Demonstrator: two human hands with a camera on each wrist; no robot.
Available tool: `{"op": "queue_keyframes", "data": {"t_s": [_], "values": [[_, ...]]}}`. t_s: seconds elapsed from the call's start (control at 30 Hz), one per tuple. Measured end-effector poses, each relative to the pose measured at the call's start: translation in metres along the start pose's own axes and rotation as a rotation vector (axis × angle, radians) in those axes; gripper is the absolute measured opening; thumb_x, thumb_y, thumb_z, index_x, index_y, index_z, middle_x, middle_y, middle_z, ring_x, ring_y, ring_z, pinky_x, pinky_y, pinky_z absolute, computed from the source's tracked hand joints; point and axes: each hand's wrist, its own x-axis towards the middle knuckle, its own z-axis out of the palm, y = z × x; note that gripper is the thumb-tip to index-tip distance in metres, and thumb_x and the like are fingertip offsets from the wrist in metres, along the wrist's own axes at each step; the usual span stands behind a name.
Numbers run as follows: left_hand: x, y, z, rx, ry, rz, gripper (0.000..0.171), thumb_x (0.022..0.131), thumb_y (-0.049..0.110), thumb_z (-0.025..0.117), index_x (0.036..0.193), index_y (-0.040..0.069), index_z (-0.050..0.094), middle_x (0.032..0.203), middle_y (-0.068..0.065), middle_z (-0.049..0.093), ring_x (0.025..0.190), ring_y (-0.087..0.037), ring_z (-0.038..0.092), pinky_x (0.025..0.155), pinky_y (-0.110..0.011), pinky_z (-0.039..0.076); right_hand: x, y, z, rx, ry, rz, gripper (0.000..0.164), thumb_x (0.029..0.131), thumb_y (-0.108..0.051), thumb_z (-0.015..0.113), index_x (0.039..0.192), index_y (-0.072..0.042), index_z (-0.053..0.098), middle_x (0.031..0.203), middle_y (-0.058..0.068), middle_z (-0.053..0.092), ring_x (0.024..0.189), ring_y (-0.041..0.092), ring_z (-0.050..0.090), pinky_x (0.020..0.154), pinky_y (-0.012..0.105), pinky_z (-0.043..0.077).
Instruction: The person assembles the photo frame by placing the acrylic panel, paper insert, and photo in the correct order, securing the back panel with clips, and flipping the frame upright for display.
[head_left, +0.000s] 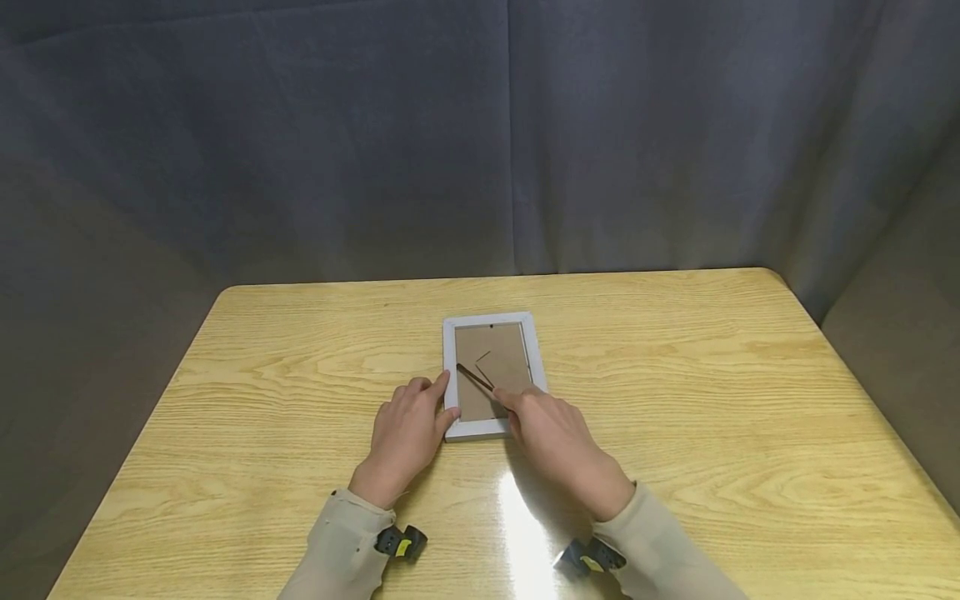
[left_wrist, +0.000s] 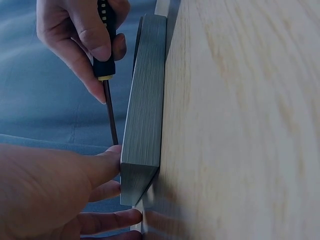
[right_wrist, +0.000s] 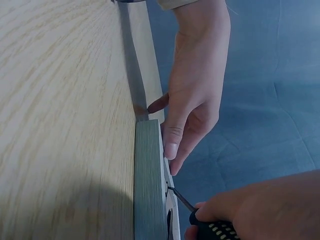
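Note:
A picture frame (head_left: 450,342) with a pale grey border lies with its brown backing board (head_left: 480,404) facing up. My left hand (head_left: 408,425) rests at its left side, the index finger and thumb pressing the border near the front corner. My right hand (head_left: 558,437) grips a screwdriver (left_wrist: 104,65) with a black, yellow-collared handle. The dark shaft (head_left: 474,377) slants down to the left, its tip at the board's left inner edge, just beside my left fingers. In the right wrist view, the tip meets the border's inner side below my left fingertips (right_wrist: 172,150).
The frame lies mid-way across a wood-grain table (head_left: 262,400). A dark grey curtain (head_left: 375,150) hangs behind it and along both sides. Small black devices sit on both wrists, at the sleeve cuffs (head_left: 356,521).

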Motion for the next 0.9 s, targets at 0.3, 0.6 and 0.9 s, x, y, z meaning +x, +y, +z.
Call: {"op": "queue_keyframes", "data": {"t_s": [0.3,0.6,0.9], "values": [[0.0011,-0.0008,0.0002,0.003,-0.004,-0.005,0.058,0.088,0.040,0.060,0.138,0.011,0.051,0.117,-0.015,0.060,0.098,-0.030,0.057,0.074,-0.045,0.048,0.0006,0.0006,-0.0003,0.025,-0.004,0.003,0.038,0.086,-0.006,0.056,0.122,-0.014,0.066,0.091,0.010,0.068,0.053,0.012,0.045,0.041,0.025,0.038],[0.0003,-0.0001,0.0001,0.006,-0.011,-0.007,0.059,0.088,0.040,0.060,0.139,0.011,0.051,0.118,-0.015,0.060,0.100,-0.030,0.057,0.075,-0.045,0.048,0.0011,0.0020,-0.0008,0.037,-0.017,0.010,0.038,0.087,-0.007,0.057,0.123,-0.014,0.066,0.092,0.010,0.069,0.057,0.012,0.047,0.045,0.026,0.041],[0.0006,0.0002,-0.0002,0.006,-0.006,-0.006,0.058,0.088,0.040,0.060,0.138,0.011,0.051,0.117,-0.015,0.061,0.100,-0.030,0.057,0.075,-0.046,0.048,0.0012,0.0032,-0.0016,0.065,-0.021,0.007,0.037,0.087,-0.007,0.057,0.123,-0.013,0.066,0.097,0.011,0.069,0.058,0.013,0.047,0.046,0.027,0.041]]}}
